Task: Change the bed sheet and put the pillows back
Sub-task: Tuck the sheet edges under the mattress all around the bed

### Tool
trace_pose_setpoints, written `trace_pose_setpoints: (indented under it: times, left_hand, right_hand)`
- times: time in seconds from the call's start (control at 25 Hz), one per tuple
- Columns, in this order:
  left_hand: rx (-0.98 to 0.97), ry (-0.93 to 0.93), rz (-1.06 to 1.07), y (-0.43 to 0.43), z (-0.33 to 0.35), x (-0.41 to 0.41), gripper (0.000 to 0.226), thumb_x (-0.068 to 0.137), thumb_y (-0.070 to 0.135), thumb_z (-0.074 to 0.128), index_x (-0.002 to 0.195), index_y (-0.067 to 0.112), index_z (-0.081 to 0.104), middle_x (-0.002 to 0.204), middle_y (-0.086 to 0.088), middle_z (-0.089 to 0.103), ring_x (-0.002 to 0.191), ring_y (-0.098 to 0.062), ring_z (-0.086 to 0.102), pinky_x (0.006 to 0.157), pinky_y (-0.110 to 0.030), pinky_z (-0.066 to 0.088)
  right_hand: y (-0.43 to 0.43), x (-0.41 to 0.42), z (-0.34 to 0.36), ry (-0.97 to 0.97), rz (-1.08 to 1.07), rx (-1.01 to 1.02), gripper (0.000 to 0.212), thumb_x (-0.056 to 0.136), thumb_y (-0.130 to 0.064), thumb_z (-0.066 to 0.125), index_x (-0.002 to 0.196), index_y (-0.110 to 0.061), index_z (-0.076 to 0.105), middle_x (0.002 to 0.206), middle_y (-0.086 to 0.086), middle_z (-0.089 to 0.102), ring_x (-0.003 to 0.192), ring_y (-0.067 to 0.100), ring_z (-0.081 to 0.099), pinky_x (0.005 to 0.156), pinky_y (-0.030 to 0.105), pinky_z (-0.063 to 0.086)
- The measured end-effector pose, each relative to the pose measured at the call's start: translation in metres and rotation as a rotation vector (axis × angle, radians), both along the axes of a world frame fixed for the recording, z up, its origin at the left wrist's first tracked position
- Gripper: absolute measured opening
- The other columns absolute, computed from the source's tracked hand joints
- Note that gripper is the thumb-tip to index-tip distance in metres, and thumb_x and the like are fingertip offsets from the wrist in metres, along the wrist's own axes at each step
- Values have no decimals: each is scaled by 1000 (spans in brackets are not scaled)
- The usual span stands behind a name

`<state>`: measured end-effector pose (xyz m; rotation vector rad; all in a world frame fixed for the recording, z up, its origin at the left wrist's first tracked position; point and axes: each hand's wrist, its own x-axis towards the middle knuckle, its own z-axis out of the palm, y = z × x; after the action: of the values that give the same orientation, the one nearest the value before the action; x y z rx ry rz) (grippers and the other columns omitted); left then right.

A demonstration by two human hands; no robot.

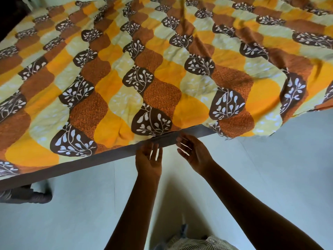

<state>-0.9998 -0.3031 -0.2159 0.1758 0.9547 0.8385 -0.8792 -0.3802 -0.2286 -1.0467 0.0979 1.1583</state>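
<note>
On my feed the bed sheet (137,73), orange, yellow and brown with white leaf prints, lies spread across the bed, wrinkled toward the right; its near right corner hangs past the dark bed edge (72,165) above the pale floor (270,168); the left hand (148,159) is at that edge, palm up, fingers straight and slightly apart; the right hand (193,152) is just beside it, fingers loosely spread, gripping nothing; I cannot tell whether either hand touches the edge; a striped garment (198,243) shows at the bottom.
</note>
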Motion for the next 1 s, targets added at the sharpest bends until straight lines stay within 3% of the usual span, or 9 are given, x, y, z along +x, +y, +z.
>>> trace_pose_setpoints:
  times: [0.12, 0.28, 0.4, 0.52, 0.6, 0.68, 0.88, 1.0]
  left_hand:
    - [-38, 26, -183, -19, -4, 24, 19, 95, 21, 45, 94, 9, 59, 101, -11, 62, 103, -28, 59, 81, -39, 49]
    - [-16, 95, -478, -59, -5, 105, 34, 97, 26, 46, 125, 7, 47, 125, -14, 51, 121, -30, 48, 94, -42, 40]
    - [51, 120, -692, -80, -14, 162, 43, 91, 31, 55, 129, 14, 42, 140, -11, 42, 131, -30, 39, 99, -44, 37]
    - [57, 57, -635, -86, -23, 205, 62, 84, 22, 65, 136, 18, 31, 142, -10, 38, 132, -31, 37, 102, -46, 39]
    - [55, 31, -558, -86, -31, 221, 66, 83, 18, 67, 137, 16, 29, 141, -9, 40, 130, -31, 39, 93, -42, 48]
    - [57, 68, -658, -91, -42, 226, 59, 87, 19, 62, 137, 15, 31, 137, -7, 43, 128, -31, 42, 89, -40, 47]
    - [-32, 173, -1252, -103, -53, 210, 26, 97, 27, 45, 116, 9, 50, 132, -12, 49, 112, -27, 51, 92, -38, 42]
    - [245, 160, -1491, -104, -28, 212, 22, 98, 26, 42, 104, 15, 60, 118, -7, 59, 104, -22, 58, 88, -33, 46]
  right_hand:
    - [-33, 21, -5, 4, -35, -39, 19, 96, -21, 49, 107, -16, 63, 102, 4, 66, 96, 17, 61, 77, 28, 49]
    - [-86, 74, 0, -37, -168, -90, 17, 95, -21, 51, 105, -14, 63, 100, 4, 66, 91, 16, 62, 73, 26, 48]
    - [-114, 110, -3, -44, -322, -121, 11, 93, -21, 54, 98, -16, 63, 100, 6, 63, 91, 18, 61, 76, 27, 49]
    - [-127, 134, -10, -68, -378, -164, 25, 88, -28, 62, 108, -12, 57, 105, 7, 60, 97, 21, 60, 83, 31, 49]
    - [-131, 138, -10, -112, -369, -176, 25, 90, -27, 59, 111, -11, 57, 104, 7, 61, 94, 20, 61, 81, 30, 49]
    - [-135, 139, -8, -165, -368, -183, 19, 95, -23, 51, 108, -12, 60, 100, 5, 63, 89, 18, 61, 79, 27, 49]
    - [-145, 143, 6, -294, -387, -336, 22, 97, -20, 45, 103, -14, 65, 98, 4, 63, 86, 16, 60, 76, 23, 47]
    - [-155, 151, 16, -365, -465, -395, 21, 96, -21, 47, 102, -16, 67, 96, 2, 65, 86, 13, 61, 72, 20, 48]
